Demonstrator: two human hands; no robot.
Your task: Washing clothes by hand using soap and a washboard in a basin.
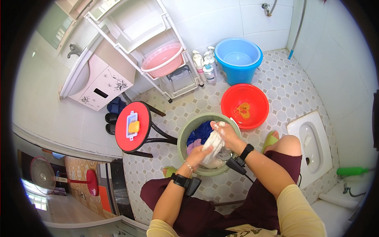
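My left hand (195, 156) and my right hand (227, 135) are both closed on a wet white cloth (213, 145). The cloth is bunched between them over a green bucket (182, 136), with whitish suds on it and on my right fingers. My right hand is farther away and holds its upper end; my left grips lower, nearer me. Inside the bucket lie a dark blue garment (200, 132) and a pink one (193, 145), partly hidden by my hands and the cloth. The kind of white garment cannot be made out.
Left of the bucket, a red stool (145, 112) bears a soap dish (130, 125) with a yellow soap bar (134, 126). Beyond stand a red basin (258, 103), a blue bucket (237, 73), pump bottles (209, 73) and a white rack (167, 23). A squat toilet (321, 150) is at right.
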